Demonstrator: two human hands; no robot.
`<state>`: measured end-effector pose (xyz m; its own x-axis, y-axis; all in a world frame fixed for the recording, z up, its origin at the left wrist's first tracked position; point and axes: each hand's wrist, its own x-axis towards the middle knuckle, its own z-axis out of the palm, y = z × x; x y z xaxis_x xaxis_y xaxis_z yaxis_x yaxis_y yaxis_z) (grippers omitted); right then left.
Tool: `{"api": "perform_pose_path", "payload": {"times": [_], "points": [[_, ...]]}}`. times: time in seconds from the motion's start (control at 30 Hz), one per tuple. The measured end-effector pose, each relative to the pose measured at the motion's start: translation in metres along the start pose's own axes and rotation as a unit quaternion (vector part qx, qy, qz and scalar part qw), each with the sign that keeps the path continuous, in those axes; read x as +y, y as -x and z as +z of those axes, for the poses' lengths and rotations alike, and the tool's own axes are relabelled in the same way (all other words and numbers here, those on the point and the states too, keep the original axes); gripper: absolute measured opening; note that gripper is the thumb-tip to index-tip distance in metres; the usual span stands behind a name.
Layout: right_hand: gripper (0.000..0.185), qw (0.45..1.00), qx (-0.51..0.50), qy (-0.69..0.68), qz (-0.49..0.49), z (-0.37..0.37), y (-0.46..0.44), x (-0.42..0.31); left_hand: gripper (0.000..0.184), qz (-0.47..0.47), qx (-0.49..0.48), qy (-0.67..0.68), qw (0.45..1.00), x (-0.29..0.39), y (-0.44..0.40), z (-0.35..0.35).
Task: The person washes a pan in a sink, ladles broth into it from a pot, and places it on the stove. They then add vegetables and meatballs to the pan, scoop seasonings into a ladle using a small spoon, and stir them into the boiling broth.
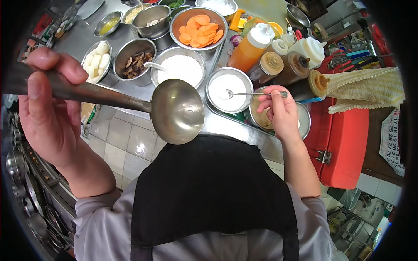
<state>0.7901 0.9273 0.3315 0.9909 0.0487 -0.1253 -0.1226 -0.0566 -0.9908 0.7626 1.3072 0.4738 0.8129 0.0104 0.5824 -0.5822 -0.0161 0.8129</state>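
My left hand (pixel 52 113) is closed around the long handle of a metal ladle (pixel 177 112), raised at the left. The bowl of the ladle is turned toward me and shows a shiny metal surface. At the right, my right hand (pixel 279 108) pinches the end of a small metal spoon (pixel 254 93). Its tip rests in white powder or grains inside a round metal container (pixel 210 101). Beside it, partly under my right hand, stands a container with tan contents (pixel 261 118). A bowl of white powder (pixel 180 68) with a white spoon sits beyond the ladle.
Bowls of sliced carrots (pixel 199 31), dark sliced mushrooms (pixel 138 65) and white pieces (pixel 96 61) stand on the metal counter (pixel 126 93). Squeeze bottles (pixel 250 48) crowd the tray at right. A towel (pixel 365 89) hangs over a red bin (pixel 344 143). Stove equipment lines the left.
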Motion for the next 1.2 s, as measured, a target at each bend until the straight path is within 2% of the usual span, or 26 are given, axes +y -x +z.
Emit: {"api": "perform_pose_path", "payload": {"times": [0.07,0.2,0.4,0.53,1.2], "points": [[0.021,0.999,-0.007,0.023,-0.038,0.004,0.0,0.003,0.032,-0.001,0.0,-0.001,1.0,0.0,0.0,-0.001],[0.021,0.998,-0.043,0.037,-0.012,0.014,0.0,0.008,0.032,0.007,-0.014,0.006,1.0,-0.001,-0.001,-0.002],[0.024,0.995,0.021,-0.06,0.074,-0.007,0.004,0.006,0.031,0.018,-0.009,-0.004,1.0,0.0,-0.002,-0.002],[0.023,0.989,0.05,-0.11,0.091,-0.022,0.011,0.004,0.03,0.02,-0.011,0.018,1.0,-0.002,-0.004,-0.001],[0.023,0.988,0.056,-0.129,0.067,-0.03,0.018,0.003,0.029,0.025,0.007,-0.002,1.0,0.004,0.004,-0.005]]}}
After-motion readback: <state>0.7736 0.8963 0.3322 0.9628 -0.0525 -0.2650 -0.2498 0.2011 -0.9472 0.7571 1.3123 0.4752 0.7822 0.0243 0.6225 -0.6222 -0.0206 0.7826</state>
